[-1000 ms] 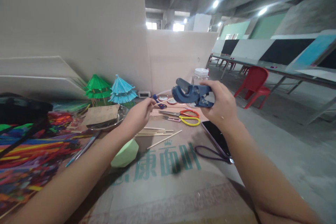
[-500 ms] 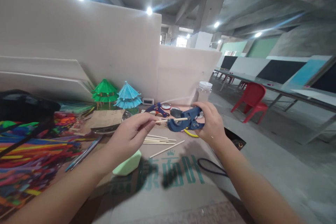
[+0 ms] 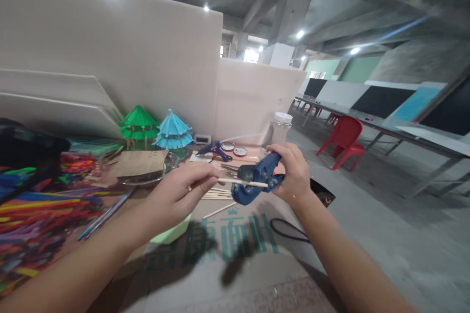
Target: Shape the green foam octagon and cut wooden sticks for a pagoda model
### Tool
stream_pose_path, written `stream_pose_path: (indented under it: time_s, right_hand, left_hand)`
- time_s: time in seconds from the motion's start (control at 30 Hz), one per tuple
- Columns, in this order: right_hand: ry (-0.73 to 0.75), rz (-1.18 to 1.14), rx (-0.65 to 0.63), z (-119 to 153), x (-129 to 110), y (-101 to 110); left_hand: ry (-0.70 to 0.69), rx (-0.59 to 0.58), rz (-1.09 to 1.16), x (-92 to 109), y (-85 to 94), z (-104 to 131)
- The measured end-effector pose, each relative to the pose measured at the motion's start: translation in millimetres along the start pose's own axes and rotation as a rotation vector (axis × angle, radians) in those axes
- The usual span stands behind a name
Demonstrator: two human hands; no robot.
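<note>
My left hand (image 3: 193, 187) pinches the end of a thin pale wooden stick (image 3: 229, 181), which points to the right. The stick's other end lies across the jaws of a blue hand cutter (image 3: 253, 181). My right hand (image 3: 293, 171) is closed around the cutter's handles. Several more pale sticks (image 3: 220, 195) lie on the cardboard below my hands. A pale green block (image 3: 172, 232) sits under my left wrist, partly hidden by it.
Green (image 3: 138, 124) and blue (image 3: 173, 129) paper pavilions stand at the back, beside a blue glue gun (image 3: 216, 150). Colourful strips (image 3: 44, 210) cover the left. A lidded jar (image 3: 281, 127) stands behind my right hand; a dark cord loop (image 3: 290, 230) lies right.
The cutter has turned, and its jaws now look wider apart, with the stick lying lower across them. The view has shifted slightly, moving the background left.
</note>
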State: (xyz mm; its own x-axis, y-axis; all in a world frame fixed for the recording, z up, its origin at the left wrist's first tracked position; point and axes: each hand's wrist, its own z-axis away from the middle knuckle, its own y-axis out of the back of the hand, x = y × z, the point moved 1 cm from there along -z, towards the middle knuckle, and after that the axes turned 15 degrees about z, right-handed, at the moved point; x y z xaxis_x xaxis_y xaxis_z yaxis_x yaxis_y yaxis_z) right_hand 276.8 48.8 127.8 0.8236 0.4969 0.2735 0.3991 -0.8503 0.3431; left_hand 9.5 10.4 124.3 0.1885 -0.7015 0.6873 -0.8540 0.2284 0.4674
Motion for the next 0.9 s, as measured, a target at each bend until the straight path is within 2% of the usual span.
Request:
stream_pose_path:
  time_s: [0.3, 0.63, 0.9]
  right_hand:
    - [-0.001, 0.029, 0.038, 1.9, 1.1, 0.3]
    - [-0.025, 0.053, 0.012, 1.2, 0.2, 3.3]
    - [0.008, 0.023, 0.052, 0.5, -1.0, 5.8]
  left_hand:
    - [0.015, -0.021, -0.043, 5.2, -0.6, 0.8]
    - [0.054, -0.042, 0.009, -0.1, -2.2, 0.6]
    - [0.054, -0.057, 0.041, 0.3, -2.5, 3.1]
